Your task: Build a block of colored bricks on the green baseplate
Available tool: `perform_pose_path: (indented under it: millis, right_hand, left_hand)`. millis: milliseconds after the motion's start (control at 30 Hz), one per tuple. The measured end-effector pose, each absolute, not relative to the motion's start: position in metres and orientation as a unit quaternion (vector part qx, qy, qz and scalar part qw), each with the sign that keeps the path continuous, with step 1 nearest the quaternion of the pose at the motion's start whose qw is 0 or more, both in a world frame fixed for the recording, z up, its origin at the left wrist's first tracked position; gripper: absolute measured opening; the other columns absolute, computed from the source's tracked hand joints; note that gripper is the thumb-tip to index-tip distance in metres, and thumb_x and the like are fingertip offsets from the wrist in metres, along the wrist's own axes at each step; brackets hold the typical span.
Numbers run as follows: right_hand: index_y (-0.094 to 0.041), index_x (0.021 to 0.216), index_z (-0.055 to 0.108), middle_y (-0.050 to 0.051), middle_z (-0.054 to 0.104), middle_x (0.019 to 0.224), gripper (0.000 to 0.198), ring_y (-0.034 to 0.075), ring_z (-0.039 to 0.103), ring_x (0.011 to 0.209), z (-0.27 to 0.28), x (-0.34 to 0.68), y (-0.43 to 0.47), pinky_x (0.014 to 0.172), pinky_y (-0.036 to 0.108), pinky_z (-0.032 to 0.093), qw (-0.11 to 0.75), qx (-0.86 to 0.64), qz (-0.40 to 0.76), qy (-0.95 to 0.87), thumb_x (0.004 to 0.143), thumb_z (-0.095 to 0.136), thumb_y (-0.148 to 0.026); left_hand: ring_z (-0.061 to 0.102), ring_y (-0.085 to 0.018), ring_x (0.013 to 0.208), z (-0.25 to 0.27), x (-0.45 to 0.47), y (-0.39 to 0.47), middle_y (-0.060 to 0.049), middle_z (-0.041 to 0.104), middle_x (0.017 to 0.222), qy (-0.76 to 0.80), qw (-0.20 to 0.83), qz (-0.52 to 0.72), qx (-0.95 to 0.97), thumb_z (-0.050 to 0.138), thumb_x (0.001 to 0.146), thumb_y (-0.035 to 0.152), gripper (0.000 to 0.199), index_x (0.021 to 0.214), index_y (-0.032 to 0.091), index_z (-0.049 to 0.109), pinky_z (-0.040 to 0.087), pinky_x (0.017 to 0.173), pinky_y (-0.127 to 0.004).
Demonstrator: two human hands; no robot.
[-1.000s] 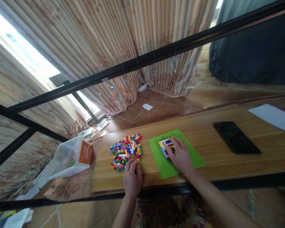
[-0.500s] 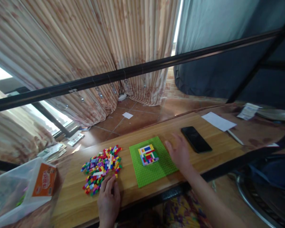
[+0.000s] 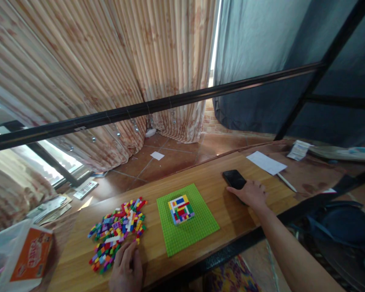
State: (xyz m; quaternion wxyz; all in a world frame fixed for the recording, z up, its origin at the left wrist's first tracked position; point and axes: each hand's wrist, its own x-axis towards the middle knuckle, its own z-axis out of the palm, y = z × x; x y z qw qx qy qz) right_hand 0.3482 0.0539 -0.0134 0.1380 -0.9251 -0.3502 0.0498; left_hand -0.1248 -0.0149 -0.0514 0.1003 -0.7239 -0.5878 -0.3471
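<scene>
My right hand [image 3: 252,194] lies over a black smartphone [image 3: 233,179] on the table, thumb at its left edge and fingers on the far side, closed around its width. The phone's lower part is hidden under the hand. My left hand [image 3: 126,265] rests at the near edge of a pile of small coloured building bricks [image 3: 117,227]. Its fingers are curled, and whatever they may hold is hidden. Between the hands lies a green baseplate [image 3: 196,239] bearing a low, multicoloured block of bricks [image 3: 181,209].
The wooden table [image 3: 69,247] has a dark metal front rail. White paper [image 3: 266,162] and a pen [image 3: 286,182] lie at the right. A clear plastic box [image 3: 21,235] with an orange label stands at the left. A dark bar [image 3: 158,106] crosses before the curtains.
My right hand has moved right, from beside the baseplate onto the smartphone, and has taken hold of it. My left hand stays by the brick pile. The camera view has shifted slightly.
</scene>
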Motion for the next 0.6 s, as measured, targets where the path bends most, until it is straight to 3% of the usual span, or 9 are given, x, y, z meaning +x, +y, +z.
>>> perform_pose_path:
  millis: [600]
  right_hand:
    - [-0.011,0.133,0.051,0.025,0.05,0.135,0.093,0.044,0.046,0.126,-0.0104,0.3516,0.0548,0.098,0.053,0.04,0.173,-0.923,0.064,-0.338,0.064,0.065,-0.071]
  left_hand:
    - [0.068,-0.021,0.093,-0.0495,-0.1252,-0.0123,-0.009,0.069,0.107,-0.586,0.107,-0.341,-0.728,0.044,0.095,0.036,0.03,0.104,0.02,0.068,0.057,0.078,-0.031]
